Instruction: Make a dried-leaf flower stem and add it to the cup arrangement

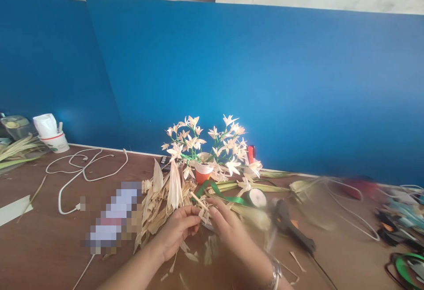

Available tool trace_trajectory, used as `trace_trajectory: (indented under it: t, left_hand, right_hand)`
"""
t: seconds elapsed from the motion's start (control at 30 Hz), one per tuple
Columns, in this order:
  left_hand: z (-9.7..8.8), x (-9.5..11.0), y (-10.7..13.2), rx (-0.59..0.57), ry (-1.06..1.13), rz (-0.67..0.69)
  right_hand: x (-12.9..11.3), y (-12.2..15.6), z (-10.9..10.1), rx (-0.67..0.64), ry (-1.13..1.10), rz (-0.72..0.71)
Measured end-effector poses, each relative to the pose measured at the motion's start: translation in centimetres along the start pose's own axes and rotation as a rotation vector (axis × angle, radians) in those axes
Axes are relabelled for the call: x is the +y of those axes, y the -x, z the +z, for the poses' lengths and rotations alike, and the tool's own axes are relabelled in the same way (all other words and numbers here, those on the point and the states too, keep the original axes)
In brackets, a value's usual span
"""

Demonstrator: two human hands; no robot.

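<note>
My right hand (228, 226) is closed around a thin pale stick (199, 201), which points up and to the left. Close beside it, my left hand (180, 228) has its fingers curled together, with a small pale piece of corn husk (202, 213) at their tips. A pile of dry corn husks (152, 210) lies behind and left of my hands. Just beyond stands an orange and white pot (203, 174) among husk flowers (190, 142) on green stems. Green ribbon (215, 189) curls in front of the pot, near a white spool (257, 198).
A dark glue gun (291, 228) lies right of my hands, its cord trailing forward. White cables (82, 170) and a blurred-out flat object (114, 217) are at left. A white cup (54, 142) stands farther back. Scissors (391, 232) and a green roll (409, 268) lie far right. A blue panel (232, 73) borders the table's rear.
</note>
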State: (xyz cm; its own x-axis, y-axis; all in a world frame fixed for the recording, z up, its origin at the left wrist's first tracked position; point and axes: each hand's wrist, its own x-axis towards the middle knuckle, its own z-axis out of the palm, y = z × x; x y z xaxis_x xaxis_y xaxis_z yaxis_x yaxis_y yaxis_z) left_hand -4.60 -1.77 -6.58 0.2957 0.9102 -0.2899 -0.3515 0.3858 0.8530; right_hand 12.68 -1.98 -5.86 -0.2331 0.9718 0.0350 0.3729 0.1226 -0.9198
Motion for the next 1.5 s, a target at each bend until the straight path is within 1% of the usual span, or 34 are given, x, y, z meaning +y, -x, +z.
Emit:
trace_trajectory:
  t: [0.1, 0.17, 0.23, 0.33, 0.4, 0.47, 0.53, 0.63, 0.73, 0.83, 0.9, 1.0, 1.1, 1.23, 1.5]
  left_hand:
    - [-0.1, -0.2, 0.0, 0.018, -0.019, 0.036]
    - [-0.2, -0.3, -0.1, 0.01, -0.033, 0.049]
    - [-0.2, -0.3, 0.0, -0.012, -0.056, 0.048]
    - [-0.3, -0.2, -0.1, -0.027, -0.115, 0.031]
    - [-0.2, -0.1, -0.1, -0.003, -0.169, 0.047]
    - [-0.2, -0.1, -0.2, 0.028, -0.232, 0.085]
    - [-0.2, -0.3, -0.3, 0.05, -0.29, 0.118]
    - [-0.3, -0.5, -0.5, 0.069, -0.345, 0.146]
    - [-0.1, -0.6, -0.4, 0.112, -0.372, 0.156]
    - [0.2, -0.5, -0.2, 0.174, -0.392, 0.169]
    - [0.4, -0.4, 0.0, 0.209, -0.406, 0.175]
    - [0.6, -0.5, 0.0, 0.245, -0.408, 0.184]
    - [0.6, -0.7, -0.2, 0.265, -0.386, 0.19]
    - [0.7, -0.9, -0.2, 0.28, -0.364, 0.186]
    - [1.1, -0.8, -0.1, 0.277, -0.278, 0.109]
  right_hand:
    - [0.0, 0.1, 0.2, -0.158, -0.099, -0.003]
    - [0.1, -0.1, 0.5, -0.206, -0.17, -0.031]
    - [0.4, -0.3, 0.7, -0.218, -0.271, -0.027]
    - [1.0, -0.6, 1.0, -0.186, -0.415, 0.072]
    - [1.5, -0.6, 1.2, -0.168, -0.492, 0.151]
    - [2.0, -0.6, 1.3, -0.18, -0.545, 0.208]
    - [2.2, -0.7, 1.3, -0.197, -0.538, 0.213]
    - [1.7, -0.5, 1.1, -0.196, -0.416, 0.123]
    - [0.7, -0.1, 0.8, -0.188, -0.192, -0.006]
    - [-0.1, 0.3, 1.0, -0.119, 0.125, -0.13]
    - [0.0, 0.5, 1.4, -0.057, 0.377, -0.196]
    - [0.6, 0.6, 2.2, -0.01, 0.731, -0.261]
    - [1.0, 0.8, 2.8, 0.017, 0.957, -0.296]
    - [0.7, 1.0, 3.1, 0.055, 1.068, -0.321]
    - [0.7, 0.8, 3.3, 0.093, 1.067, -0.299]
